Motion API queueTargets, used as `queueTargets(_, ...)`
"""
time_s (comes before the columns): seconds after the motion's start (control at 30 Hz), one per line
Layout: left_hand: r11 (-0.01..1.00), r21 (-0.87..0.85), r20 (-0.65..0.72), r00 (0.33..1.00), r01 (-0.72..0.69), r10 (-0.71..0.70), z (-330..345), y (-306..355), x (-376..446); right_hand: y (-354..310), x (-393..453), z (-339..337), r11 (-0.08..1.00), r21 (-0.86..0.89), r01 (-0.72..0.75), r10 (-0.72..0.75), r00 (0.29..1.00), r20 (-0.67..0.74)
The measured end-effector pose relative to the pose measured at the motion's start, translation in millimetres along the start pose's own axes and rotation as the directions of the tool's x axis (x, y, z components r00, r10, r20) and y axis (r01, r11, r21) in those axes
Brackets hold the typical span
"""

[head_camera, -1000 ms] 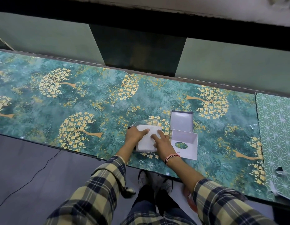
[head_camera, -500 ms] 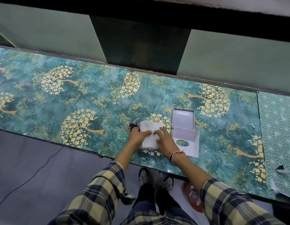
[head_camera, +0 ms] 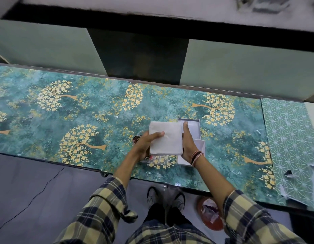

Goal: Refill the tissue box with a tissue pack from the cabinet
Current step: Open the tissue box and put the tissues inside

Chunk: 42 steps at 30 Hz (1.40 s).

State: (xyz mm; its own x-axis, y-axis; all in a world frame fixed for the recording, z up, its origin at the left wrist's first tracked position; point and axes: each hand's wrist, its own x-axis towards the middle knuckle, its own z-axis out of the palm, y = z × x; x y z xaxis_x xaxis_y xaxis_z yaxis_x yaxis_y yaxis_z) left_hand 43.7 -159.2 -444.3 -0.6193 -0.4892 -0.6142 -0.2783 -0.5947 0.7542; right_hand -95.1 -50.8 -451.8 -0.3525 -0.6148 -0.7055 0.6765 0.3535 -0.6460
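1. The stack of white tissues [head_camera: 165,138] is a square, soft block with plain top and slightly uneven edges; no wrapper is visible on it.
2. It is lifted above the table [head_camera: 82,110], between both hands, just left of the white box pieces.
3. The left hand [head_camera: 145,144] holds the stack's left side: the thumb lies on the top and the other fingers are under it (they are hidden).
4. The right hand [head_camera: 187,145] grips the right side, with the thumb pointing up along the edge and the palm against the stack.
5. The tissue box [head_camera: 193,128] is open and lies on the table behind the right hand; the inside I can see is white and bare, but the hand covers much of it.
6. A second white box part [head_camera: 199,147] lies nearer the person, mostly hidden by the right wrist; what is inside I cannot tell.
7. A crumpled clear wrapper [head_camera: 152,158] with some red print lies on the table under the left hand.
8. On the floor, beside the person's shoes, stands a reddish bin [head_camera: 209,217] with some paper scraps inside.
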Motion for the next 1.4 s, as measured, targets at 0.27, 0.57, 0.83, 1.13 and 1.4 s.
queueTargets(0.27, 0.998, 0.051, -0.004, 0.999, -0.034, 0.034, 38, -20, 4, 7, -13, -24, 0.987, -0.119, 0.107, -0.108, 0.994, -0.005)
queueTargets(0.57, 0.966, 0.223, -0.039, 0.991, 0.13, -0.124, 61, -37, 28, 17, -30, -108, 0.973, -0.219, 0.077, -0.113, 0.981, -0.157)
queueTargets(0.83, 0.877, 0.467, -0.071, 0.993, 0.115, -0.092, 86, -41, 37, 25, -28, -126, 0.871, -0.48, 0.1, -0.258, 0.927, -0.274)
queueTargets(1.13, 0.824, 0.555, -0.141, 0.989, 0.114, -0.042, 89, -42, 41, 32, -15, -129, 0.746, -0.662, 0.077, -0.348, 0.892, -0.288)
queueTargets(1.4, 0.464, 0.848, 0.07, 0.924, -0.254, 0.377, 85, -38, 28, 26, -36, -131, 0.328, -0.929, 0.169, -0.626, 0.776, -0.079)
